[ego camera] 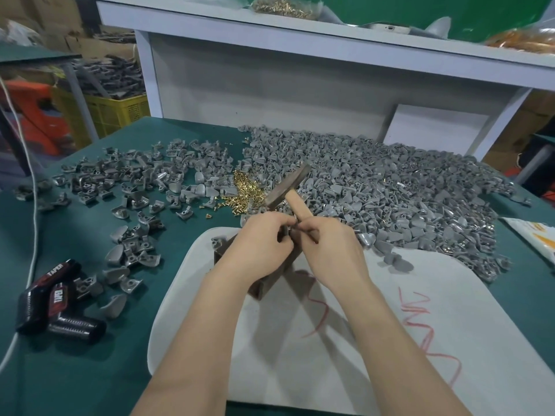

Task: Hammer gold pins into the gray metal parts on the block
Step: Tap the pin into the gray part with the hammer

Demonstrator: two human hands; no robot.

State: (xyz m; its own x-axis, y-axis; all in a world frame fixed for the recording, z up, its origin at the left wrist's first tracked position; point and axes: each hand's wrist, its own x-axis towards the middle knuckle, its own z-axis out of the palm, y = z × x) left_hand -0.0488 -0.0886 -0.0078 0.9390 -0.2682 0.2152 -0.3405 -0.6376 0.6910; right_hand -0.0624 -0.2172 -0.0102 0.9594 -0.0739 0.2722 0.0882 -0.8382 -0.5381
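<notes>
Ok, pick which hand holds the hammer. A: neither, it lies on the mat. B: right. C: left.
B: the wooden handle of the hammer runs down into the right hand, which grips it, while the left hand pinches a small part over the block.

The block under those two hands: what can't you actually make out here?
- Head view: the block's top is hidden by the left hand and right hand; whether a gray part sits there is unclear.
- Any gold pin between the fingers is too small and covered.
- The hammer's lower handle disappears inside the right hand.
- The heap of pins on the shelf is cut by the top edge.
</notes>
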